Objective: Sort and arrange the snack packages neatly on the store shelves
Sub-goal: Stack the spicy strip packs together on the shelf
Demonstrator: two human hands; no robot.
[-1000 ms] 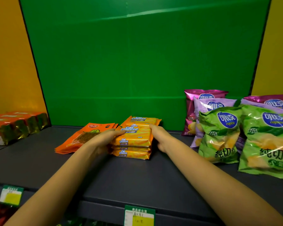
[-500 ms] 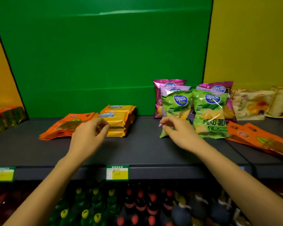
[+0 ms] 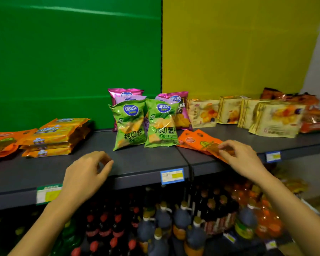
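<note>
Orange pouches (image 3: pixel 199 143) lie flat at the front edge of the shelf (image 3: pixel 146 163), just right of its seam. Their long axis runs diagonally from that edge back toward the green chip bags (image 3: pixel 161 122). The right hand (image 3: pixel 242 159) is on their near end, its grip curled over the top pouch and apparently pinching it. The left hand (image 3: pixel 85 174) hovers above the front edge, loosely curled and holding nothing. A matching orange pile (image 3: pixel 2 145) sits at the shelf's left end, beyond the yellow wafer stack (image 3: pixel 54 137), so the carry likely runs leftward. The shelf is dark and matte, and bottles (image 3: pixel 164 224) crowd the tier below.
</note>
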